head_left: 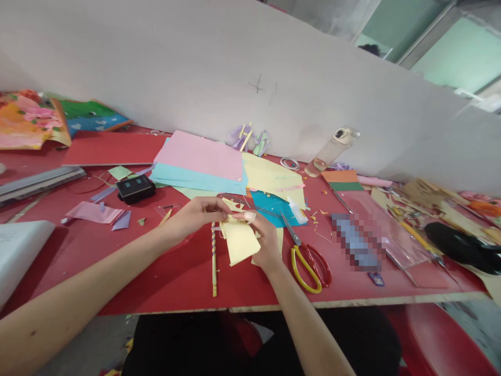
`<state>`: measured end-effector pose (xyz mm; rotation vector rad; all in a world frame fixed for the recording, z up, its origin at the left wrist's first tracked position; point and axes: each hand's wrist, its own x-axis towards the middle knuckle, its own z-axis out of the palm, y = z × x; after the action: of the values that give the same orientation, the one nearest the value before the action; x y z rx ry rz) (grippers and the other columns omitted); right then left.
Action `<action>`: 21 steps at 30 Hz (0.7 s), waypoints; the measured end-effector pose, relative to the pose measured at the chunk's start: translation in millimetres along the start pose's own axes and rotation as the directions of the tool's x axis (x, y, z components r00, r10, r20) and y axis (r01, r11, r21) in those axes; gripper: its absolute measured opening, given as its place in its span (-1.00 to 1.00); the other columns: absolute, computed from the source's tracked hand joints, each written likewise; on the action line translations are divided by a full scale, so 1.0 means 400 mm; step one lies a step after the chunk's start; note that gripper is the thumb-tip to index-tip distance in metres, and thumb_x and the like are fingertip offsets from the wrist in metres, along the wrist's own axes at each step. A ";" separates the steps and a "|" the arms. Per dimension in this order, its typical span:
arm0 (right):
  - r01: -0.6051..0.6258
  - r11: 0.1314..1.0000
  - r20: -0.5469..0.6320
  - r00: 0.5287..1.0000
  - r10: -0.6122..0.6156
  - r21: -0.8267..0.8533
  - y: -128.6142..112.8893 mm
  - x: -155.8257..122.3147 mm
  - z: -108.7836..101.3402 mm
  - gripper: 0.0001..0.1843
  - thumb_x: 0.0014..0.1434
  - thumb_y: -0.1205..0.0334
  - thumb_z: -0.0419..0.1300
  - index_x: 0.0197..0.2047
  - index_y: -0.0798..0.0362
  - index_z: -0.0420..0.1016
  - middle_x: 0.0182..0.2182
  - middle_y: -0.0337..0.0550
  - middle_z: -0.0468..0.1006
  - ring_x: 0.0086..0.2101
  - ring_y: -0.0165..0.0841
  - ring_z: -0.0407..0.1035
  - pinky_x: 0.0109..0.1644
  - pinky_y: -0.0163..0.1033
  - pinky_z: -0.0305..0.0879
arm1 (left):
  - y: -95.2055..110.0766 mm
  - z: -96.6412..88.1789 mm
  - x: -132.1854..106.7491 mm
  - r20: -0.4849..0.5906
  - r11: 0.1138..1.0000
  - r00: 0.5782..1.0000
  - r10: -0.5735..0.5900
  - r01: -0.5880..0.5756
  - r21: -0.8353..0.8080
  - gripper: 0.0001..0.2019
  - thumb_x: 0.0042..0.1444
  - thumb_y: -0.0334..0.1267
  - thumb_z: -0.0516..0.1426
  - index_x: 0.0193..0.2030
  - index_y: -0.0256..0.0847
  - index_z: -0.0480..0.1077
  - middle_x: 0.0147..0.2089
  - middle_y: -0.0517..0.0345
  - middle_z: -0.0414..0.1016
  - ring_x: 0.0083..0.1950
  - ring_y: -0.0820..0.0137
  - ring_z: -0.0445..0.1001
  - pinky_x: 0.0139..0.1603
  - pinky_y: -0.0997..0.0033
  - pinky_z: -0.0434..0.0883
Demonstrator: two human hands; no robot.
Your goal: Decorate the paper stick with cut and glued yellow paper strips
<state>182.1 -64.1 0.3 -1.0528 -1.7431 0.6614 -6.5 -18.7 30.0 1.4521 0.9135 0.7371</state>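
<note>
- Red tabletop (164,282), strewn with craft paper, meets a whitish partition (195,73) at its far edge.
- Both hands pinch one folded piece of pale yellow paper (241,241) by its upper edge, above the near middle of the tabletop: left hand (203,211) at the left corner, right hand (266,237) with its thumb on the top edge. Its lower flap hangs free — uneven pulling could crease or tear it.
- Just below the left fingertips lies a striped pencil (214,261); a brush of the hand could set it rolling towards the near edge.
- Beside the right wrist rest scissors (296,240) with red and yellow handles — a sideways swing of that forearm might knock them.
- Farther out, a white glue bottle (297,210) lies on a teal sheet (266,209); any leak would probably stick papers together.
- Beyond, near the partition, is a clear drinking bottle (326,154) holding some liquid; tipping could soak nearby sheets if its cap is loose.
</note>
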 end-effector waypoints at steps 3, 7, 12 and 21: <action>0.108 0.991 -0.021 0.994 -0.110 -0.078 -0.003 0.002 0.000 -0.78 0.20 0.35 0.13 -0.18 -0.08 0.57 -0.22 -0.12 0.54 -0.17 -0.29 0.44 -0.19 -0.22 0.40 | -0.002 0.003 -0.001 -0.012 1.000 1.000 0.022 -0.022 0.010 -0.89 0.04 -0.23 0.19 -0.34 -0.20 0.48 -0.33 0.12 0.48 -0.27 0.37 0.42 -0.21 0.34 0.35; 0.141 0.976 -0.104 0.982 -0.159 -0.168 -0.002 0.001 0.007 -0.82 0.22 0.32 0.14 -0.23 -0.07 0.58 -0.16 -0.12 0.55 -0.13 -0.27 0.45 -0.20 -0.21 0.44 | 0.006 0.008 -0.003 -0.002 1.000 1.000 0.021 -0.021 -0.003 -0.88 0.06 -0.22 0.18 -0.31 -0.22 0.47 -0.29 0.11 0.50 -0.24 0.36 0.46 -0.16 0.32 0.37; 0.107 0.979 -0.147 0.980 -0.134 -0.176 -0.002 -0.002 0.012 -0.82 0.17 0.33 0.22 -0.16 -0.07 0.58 -0.20 -0.17 0.57 -0.19 -0.31 0.47 -0.26 -0.27 0.46 | 0.005 0.010 0.000 0.021 0.999 0.999 0.041 -0.040 -0.027 -0.85 0.07 -0.21 0.16 -0.28 -0.23 0.48 -0.27 0.10 0.51 -0.22 0.35 0.47 -0.12 0.30 0.38; 0.125 0.976 -0.101 0.984 -0.144 -0.178 0.002 -0.003 0.006 -0.78 0.16 0.35 0.22 -0.16 -0.12 0.58 -0.19 -0.18 0.56 -0.16 -0.30 0.47 -0.12 -0.21 0.46 | 0.012 0.017 -0.007 -0.021 0.999 0.999 0.035 -0.035 0.013 -0.85 0.10 -0.25 0.11 -0.27 -0.21 0.48 -0.22 0.10 0.53 -0.17 0.33 0.47 -0.10 0.32 0.39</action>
<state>180.2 -64.6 -1.7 -1.0562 -1.7778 0.3648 -1.5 -24.3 34.5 1.4773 0.9126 0.7748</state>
